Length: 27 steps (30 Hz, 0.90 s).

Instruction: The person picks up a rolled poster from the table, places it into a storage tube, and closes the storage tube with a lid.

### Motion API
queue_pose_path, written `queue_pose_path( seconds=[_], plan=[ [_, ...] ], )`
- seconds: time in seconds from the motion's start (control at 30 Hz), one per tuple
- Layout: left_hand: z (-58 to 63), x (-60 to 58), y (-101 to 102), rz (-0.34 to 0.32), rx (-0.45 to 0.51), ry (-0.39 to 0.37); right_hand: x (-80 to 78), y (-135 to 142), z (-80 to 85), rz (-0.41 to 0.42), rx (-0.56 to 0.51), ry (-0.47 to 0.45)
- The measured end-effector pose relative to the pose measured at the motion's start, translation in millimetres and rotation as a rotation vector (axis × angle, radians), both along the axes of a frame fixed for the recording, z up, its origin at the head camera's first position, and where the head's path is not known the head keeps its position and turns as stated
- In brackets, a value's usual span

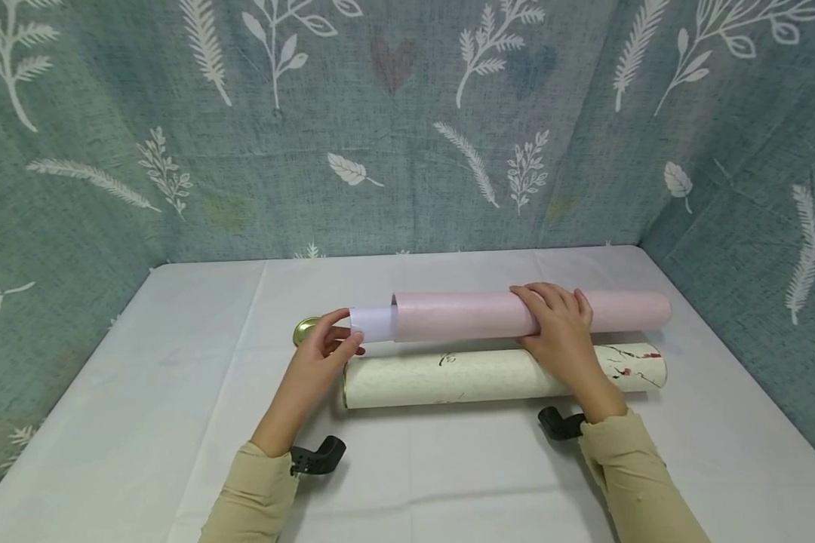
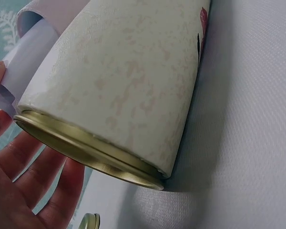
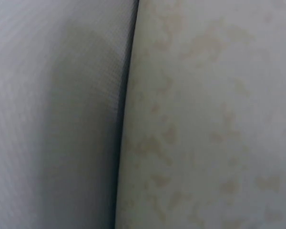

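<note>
Beige left sleeve (image 1: 251,490) and right sleeve (image 1: 641,483): on the near side of the cream tube (image 1: 441,383); cuffs end short of the wrists;
Blue-green leaf-print curtain (image 1: 407,204): well beyond the cream tube; it turns forward at both sides;
White tablecloth (image 1: 448,475): under the cream tube and all around it;
Cream tube: lies on its side on the cloth; gold metal rim (image 2: 88,150) at its left end; red blossoms and dark branches printed near its right end;
Pink tube (image 1: 462,315): just beyond the cream tube and roughly parallel to it; left end open; whether the two touch, I cannot tell;
Right hand (image 1: 562,332): beyond the right half of the cream tube; grips the pink tube from above; fingers bent over its top, side by side with slight gaps;
Left hand (image 1: 315,362): just beyond the cream tube's left end; thumb and a finger pinch the white paper roll (image 1: 373,324); lower fingers spread apart;
Black wrist devices (image 1: 322,455): on the near side of the cream tube; one at each wrist;
White paper roll: beyond the cream tube's left part; sticks out of the pink tube's open end;
Gold lid (image 1: 302,330): past the cream tube's left end; partly behind the left hand.
</note>
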<state>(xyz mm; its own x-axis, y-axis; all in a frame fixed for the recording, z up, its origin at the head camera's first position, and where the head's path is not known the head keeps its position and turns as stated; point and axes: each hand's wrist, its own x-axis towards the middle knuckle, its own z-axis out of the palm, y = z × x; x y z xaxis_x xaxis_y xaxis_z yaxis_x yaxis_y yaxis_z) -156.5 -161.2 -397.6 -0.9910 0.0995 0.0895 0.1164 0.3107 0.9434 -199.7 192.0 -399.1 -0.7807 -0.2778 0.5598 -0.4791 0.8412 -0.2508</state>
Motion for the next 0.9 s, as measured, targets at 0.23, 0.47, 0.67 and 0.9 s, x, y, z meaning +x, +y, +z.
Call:
queue_pose_path(
  seconds=[0.23,0.47,0.67,0.9],
  plan=[
    [3.9,1.9,2.2,-0.004,-0.009,-0.009,0.6,0.3,-0.5,0.005,-0.01,-0.006],
    [7.8,3.2,3.7,-0.012,-0.01,-0.005,1.9,1.2,-1.3,0.007,-0.019,-0.013],
    [8.8,3.0,4.4,-0.014,-0.003,-0.006,1.7,1.3,-1.2,0.007,-0.017,-0.004],
    [9.6,3.6,6.0,-0.011,-0.009,0.002,1.4,0.6,0.0,0.013,-0.021,-0.004]
  ],
)
